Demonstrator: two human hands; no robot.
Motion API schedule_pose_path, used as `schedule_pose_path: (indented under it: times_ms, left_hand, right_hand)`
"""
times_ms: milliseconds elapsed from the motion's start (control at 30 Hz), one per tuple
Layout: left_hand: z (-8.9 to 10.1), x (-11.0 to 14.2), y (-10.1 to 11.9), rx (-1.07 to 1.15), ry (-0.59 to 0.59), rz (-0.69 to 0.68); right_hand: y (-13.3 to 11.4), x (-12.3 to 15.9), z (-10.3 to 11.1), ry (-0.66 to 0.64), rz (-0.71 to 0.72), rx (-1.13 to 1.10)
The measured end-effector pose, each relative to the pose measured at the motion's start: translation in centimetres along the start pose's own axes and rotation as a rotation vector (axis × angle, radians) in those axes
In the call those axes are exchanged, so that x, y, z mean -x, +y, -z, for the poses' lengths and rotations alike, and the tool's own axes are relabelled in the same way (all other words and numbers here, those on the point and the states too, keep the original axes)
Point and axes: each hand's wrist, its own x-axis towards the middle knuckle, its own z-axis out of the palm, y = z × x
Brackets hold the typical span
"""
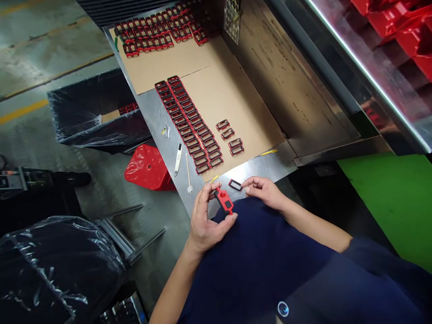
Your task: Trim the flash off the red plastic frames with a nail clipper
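My left hand [206,220] grips a red and black plastic part [224,201] between thumb and fingers, just above the front edge of the metal table. A round recess and a small black square show on the part's red face. Close by on the right, my right hand [266,192] has thumb and index finger together at the end of a small black and red rectangular frame [235,185]. This frame is over the bare metal; whether it rests there I cannot tell. Similar frames [189,121] lie in two long rows on cardboard, with several loose ones [227,133] beside them.
A utility knife [177,159], a white-tipped stick [188,173] and a yellow-handled tool [268,153] lie on the metal table [158,119]. More red and black parts [148,33] fill the far end. Left stand a red stool [148,167] and a plastic-lined bin [91,108].
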Motion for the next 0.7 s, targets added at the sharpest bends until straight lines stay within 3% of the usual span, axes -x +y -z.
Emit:
schedule_pose_path:
  times_ms: [100, 200, 467, 600, 700]
  left_hand:
    - [0.0, -0.2, 0.3, -0.014, -0.008, -0.017]
    - [-0.1, -0.3, 0.4, -0.034, -0.003, -0.032]
    - [-0.3, 0.1, 0.6, -0.006, -0.009, 0.024]
    - [-0.1, 0.3, 0.4, 0.038, -0.007, 0.056]
    - [0.2, 0.0, 0.2, 0.124, 0.011, 0.193]
  right_hand:
    - [-3.9, 1.6, 0.0, -0.161, 0.168, -0.080]
    - [-5.9, 2.2, -0.2, -0.235, 0.414, -0.003]
    - [-5.3, 1.2, -1.5, -0.080, 0.793, 0.245]
    - [-5.0, 0.8, -1.7, -0.058, 0.882, 0.291]
    - [-5.3, 0.7, -1.9, -0.062, 0.903, 0.280]
